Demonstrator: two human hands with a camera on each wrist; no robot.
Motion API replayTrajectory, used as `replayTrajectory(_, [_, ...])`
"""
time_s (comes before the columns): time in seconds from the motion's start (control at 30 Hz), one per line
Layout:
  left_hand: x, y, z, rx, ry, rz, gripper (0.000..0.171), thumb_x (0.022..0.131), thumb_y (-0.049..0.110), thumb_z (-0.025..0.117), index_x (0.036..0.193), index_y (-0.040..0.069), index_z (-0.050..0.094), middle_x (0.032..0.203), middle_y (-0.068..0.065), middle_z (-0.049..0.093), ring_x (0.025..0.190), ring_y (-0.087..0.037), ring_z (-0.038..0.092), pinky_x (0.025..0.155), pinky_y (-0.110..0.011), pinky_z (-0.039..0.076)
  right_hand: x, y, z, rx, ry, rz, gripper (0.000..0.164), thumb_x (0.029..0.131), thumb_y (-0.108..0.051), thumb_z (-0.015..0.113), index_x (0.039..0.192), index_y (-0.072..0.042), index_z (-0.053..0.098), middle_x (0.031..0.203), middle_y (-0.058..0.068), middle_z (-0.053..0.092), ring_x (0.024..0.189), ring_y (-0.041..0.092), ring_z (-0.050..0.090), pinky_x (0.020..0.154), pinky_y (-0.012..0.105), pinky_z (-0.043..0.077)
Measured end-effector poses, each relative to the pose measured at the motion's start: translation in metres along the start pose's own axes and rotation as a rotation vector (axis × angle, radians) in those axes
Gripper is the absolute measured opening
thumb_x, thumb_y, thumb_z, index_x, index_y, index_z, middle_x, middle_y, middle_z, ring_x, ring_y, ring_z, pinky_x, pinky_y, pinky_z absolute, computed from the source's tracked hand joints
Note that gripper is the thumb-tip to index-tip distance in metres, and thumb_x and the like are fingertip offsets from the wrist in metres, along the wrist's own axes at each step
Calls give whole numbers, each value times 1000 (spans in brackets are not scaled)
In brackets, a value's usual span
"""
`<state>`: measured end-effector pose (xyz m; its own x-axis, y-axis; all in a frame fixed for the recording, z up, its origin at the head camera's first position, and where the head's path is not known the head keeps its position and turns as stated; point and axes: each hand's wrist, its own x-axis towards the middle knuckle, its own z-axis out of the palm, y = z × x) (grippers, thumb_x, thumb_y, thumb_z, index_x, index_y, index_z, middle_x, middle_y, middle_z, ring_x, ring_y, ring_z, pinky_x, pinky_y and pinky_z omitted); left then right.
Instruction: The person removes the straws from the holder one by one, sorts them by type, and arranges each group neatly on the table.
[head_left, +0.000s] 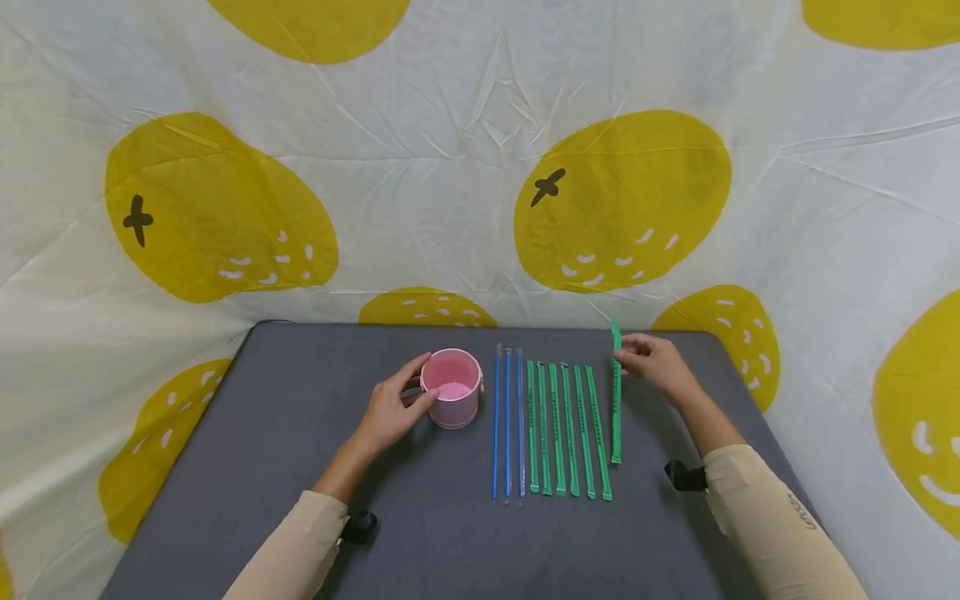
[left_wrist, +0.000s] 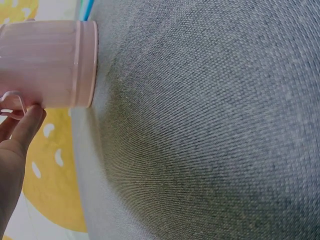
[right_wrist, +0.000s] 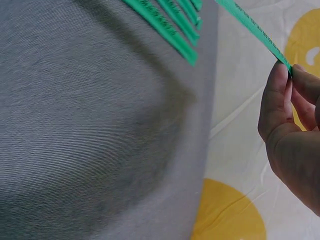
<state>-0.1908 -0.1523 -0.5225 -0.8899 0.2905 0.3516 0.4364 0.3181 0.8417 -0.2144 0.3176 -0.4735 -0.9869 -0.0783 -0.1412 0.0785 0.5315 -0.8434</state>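
My right hand [head_left: 656, 364] pinches a green paper-wrapped straw [head_left: 617, 408] near its far end, between thumb and fingers. In the right wrist view that wrapped straw [right_wrist: 255, 31] is lifted off the table. To its left, several more green wrapped straws [head_left: 556, 429] lie side by side, followed by 3 blue straws [head_left: 508, 425] in clear wrappers. A small pink bucket [head_left: 452, 408] stands upright left of the blue straws. My left hand [head_left: 393, 408] holds it by its left side; in the left wrist view the fingertips [left_wrist: 33, 112] touch the wall beside the handle [left_wrist: 15, 96].
The grey cloth-covered table [head_left: 315, 367] runs back to a pale curtain [head_left: 435, 200] printed with yellow fruit. Dark wrist cameras [head_left: 360, 527] sit below both wrists, close above the table.
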Motion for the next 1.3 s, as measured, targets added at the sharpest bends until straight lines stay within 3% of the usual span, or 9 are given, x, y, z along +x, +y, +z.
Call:
replayTrajectory(0.3, [1, 2, 0, 10, -7, 2, 66, 93, 17, 79, 151, 5, 51, 144, -18, 62, 113, -40, 71, 90, -53, 61, -2, 20, 12, -36, -57, 25, 50, 103, -12, 63, 140, 20, 49, 116, 33, 69, 81, 17, 73, 80, 40, 65])
replayTrajectory(0.6, [2, 6, 0, -1, -8, -15, 66, 92, 14, 79, 151, 3, 50, 145, -21, 60, 115, -44, 69, 91, -59, 59, -3, 31, 18, 44, -80, 81, 47, 102, -4, 63, 137, 23, 48, 117, 36, 67, 80, 11, 72, 76, 33, 66])
replayTrajectory(0.8, [3, 3, 0, 18, -7, -1, 66, 92, 13, 79, 151, 3, 50, 144, -18, 62, 113, -41, 71, 90, -55, 61, -5, 36, 19, 94, -98, 120, 43, 100, 1, 63, 133, 25, 49, 104, 26, 73, 76, 12, 73, 72, 30, 66])
replayTrajectory(0.93, [2, 3, 0, 12, -5, 7, 66, 92, 14, 79, 151, 2, 50, 143, -19, 62, 113, -42, 71, 89, -56, 60, -6, 38, 23, 108, -91, 138, 41, 99, 1, 64, 132, 24, 51, 104, 26, 73, 75, 11, 72, 70, 29, 65])
replayTrajectory(1.17, [1, 2, -1, 5, -3, -22, 66, 92, 15, 80, 150, 4, 51, 144, -19, 61, 114, -41, 70, 91, -57, 60, -7, 40, 32, 21, -60, 160, 36, 99, 0, 65, 127, 21, 56, 105, 29, 73, 76, 14, 71, 67, 30, 65])
replayTrajectory(1.3, [0, 3, 1, 0, -1, -28, 67, 91, 9, 79, 150, -1, 49, 144, -25, 60, 114, -48, 69, 90, -61, 58, -9, 40, 36, -25, -43, 163, 33, 99, -2, 66, 125, 18, 59, 104, 28, 73, 77, 17, 71, 65, 31, 65])
